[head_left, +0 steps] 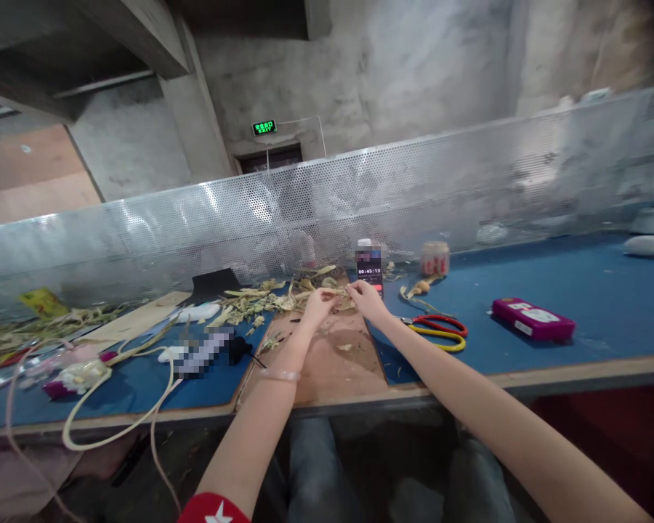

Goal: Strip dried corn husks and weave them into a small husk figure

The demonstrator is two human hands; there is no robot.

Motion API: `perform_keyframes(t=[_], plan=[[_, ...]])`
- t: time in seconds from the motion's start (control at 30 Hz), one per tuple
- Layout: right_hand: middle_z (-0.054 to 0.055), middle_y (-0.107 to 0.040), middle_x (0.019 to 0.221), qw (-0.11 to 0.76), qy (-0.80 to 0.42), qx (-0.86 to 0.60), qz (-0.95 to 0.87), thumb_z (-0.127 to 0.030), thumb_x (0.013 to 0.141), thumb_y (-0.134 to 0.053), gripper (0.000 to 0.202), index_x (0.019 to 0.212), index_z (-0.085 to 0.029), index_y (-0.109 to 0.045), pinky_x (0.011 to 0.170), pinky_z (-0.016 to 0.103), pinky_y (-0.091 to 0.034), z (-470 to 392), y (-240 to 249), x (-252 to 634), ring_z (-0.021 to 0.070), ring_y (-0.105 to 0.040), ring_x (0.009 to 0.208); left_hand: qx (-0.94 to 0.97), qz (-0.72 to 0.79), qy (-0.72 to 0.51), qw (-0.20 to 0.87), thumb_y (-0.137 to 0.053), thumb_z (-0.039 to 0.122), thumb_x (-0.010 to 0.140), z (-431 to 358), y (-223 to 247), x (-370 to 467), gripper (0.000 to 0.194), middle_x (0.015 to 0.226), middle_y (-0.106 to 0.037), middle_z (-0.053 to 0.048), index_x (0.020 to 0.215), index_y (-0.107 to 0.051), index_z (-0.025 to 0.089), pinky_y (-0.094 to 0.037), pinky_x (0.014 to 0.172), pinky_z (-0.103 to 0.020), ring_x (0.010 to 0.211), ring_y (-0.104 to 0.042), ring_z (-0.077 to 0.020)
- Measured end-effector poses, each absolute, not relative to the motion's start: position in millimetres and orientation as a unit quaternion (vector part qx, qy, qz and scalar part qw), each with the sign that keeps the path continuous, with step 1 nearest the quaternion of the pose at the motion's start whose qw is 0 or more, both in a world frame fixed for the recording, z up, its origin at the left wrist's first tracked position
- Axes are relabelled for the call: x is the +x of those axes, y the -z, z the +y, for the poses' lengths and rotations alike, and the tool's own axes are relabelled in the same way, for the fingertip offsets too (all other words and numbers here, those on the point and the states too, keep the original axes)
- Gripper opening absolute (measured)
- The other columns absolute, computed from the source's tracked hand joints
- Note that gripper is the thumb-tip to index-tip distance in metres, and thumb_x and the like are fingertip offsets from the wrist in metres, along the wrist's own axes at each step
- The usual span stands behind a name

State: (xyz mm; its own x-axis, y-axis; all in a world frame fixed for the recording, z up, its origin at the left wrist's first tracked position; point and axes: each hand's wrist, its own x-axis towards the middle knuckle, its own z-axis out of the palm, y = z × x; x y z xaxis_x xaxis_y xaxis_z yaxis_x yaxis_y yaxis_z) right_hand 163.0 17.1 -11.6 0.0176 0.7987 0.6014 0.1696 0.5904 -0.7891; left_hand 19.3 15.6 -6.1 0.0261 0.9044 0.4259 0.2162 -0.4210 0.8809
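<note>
Husk strip (338, 292) between left hand (317, 303) and right hand (366, 298), both pinching its ends.

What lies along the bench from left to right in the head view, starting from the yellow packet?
Yellow packet → pale looped cord → left hand → right hand → red-and-yellow scissors → magenta case → white object at the far right.

Shiny perforated metal screen (360, 196) (matt board (332, 363)).

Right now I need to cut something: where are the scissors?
In the head view the scissors lie on the blue table, just right of the right hand, between the brown board and the pink case.
</note>
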Motion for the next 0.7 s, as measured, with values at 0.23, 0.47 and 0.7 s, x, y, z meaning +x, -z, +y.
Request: perform_keyframes(t=[0.23,0.47,0.7], plan=[[0.0,-0.053,0.061,0.605,-0.216,-0.386,-0.662,-0.033,0.074,-0.044,0.019,0.065,-0.018,-0.051,0.058,0.025,-0.035,17.2,11.2,164.2,0.0142,-0.047,0.06,0.725,0.393,-0.486,0.288,-0.064,0.025,0.066,7.9,1.3,21.3,0.015,0.056,-0.057,0.0,0.074,-0.063,0.012,-0.039,0.05,-0.021,0.048,-0.047,-0.0085],[-0.001,-0.051,0.059,0.61,-0.204,-0.384,-0.663,-0.033,0.075,-0.043,0.02,0.064,-0.018,-0.05,0.056,0.025,-0.035,20.2,11.6,163.8,0.0139,-0.047,0.058,0.722,0.396,-0.485,0.294,-0.063,0.023,0.066,13.3,3.8,19.4,0.022,0.064,-0.061,-0.002,0.083,-0.064,0.011,-0.04,0.051,-0.021,0.05,-0.048,-0.0085],[0.001,-0.054,0.061,0.622,-0.206,-0.39,-0.647,-0.036,0.074,-0.045,0.021,0.065,-0.018,-0.052,0.058,0.026,-0.036,20.6,11.7,162.9,0.0154,-0.048,0.059,0.739,0.397,-0.471,0.272,-0.061,0.02,0.065,10.6,2.1,20.1,0.024,0.071,-0.063,-0.004,0.087,-0.065,0.012,-0.041,0.053,-0.023,0.053,-0.051,-0.0106]])
